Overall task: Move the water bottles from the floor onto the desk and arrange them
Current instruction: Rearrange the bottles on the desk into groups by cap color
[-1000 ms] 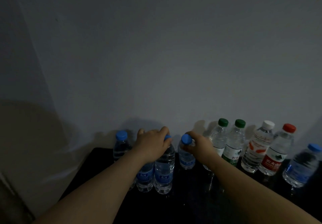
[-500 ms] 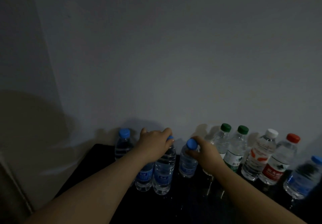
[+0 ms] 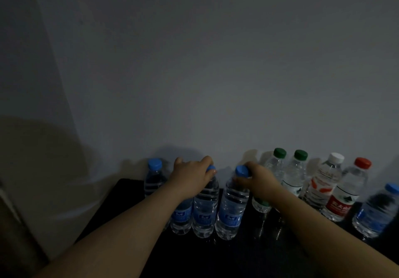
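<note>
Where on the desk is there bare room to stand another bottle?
Free: the desk front between the forearms, before the blue-label bottles that the left hand and right hand grip; a thin strip left of the back-left bottle. Crowded: along the wall, rightward to the red-capped bottle.

Clear glossy plastic bottles (image 3: 231, 208) on glossy black desk (image 3: 248, 254).

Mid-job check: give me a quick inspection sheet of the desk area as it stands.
Surface: black desk, glossy, dimly lit.
Job's things: at least nine upright: blue-capped bottles, green-capped pair, white-capped bottle, red-capped bottle.
Clutter: nothing seen.
Grippers: left hand grips the top of the middle blue bottle; right hand pinches the cap of the neighbouring blue bottle.
Cables: nothing seen.
Surroundings: grey wall behind.
</note>
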A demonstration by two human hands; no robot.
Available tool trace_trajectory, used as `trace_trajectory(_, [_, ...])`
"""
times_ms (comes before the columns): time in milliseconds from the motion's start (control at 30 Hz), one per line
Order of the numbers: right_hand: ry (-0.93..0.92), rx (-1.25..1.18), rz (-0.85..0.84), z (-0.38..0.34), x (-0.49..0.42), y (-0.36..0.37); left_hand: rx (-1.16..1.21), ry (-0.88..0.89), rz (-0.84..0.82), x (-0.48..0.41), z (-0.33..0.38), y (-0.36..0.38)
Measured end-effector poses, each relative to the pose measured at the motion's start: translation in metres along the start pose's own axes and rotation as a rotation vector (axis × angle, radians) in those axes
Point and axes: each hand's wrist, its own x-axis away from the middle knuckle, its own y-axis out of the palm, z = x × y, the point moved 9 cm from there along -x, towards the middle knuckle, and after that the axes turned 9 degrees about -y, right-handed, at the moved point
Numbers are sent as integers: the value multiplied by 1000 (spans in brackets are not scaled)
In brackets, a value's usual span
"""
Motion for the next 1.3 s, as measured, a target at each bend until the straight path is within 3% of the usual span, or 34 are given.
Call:
trace_trajectory(367, [-68,9,-21,-14,10,11,37,2,11,0,-4,-1])
trace_trajectory(900, [44,-108,8,-7,21,20,-122,4,-57,7,12,-6])
trace_trajectory(1067, [159,-296,36,0,33,19,-27,39,34,9,20,-8])
trace_trajectory(1300, [247,-241,96,14,53,-1,208,134,136,17,28,-23])
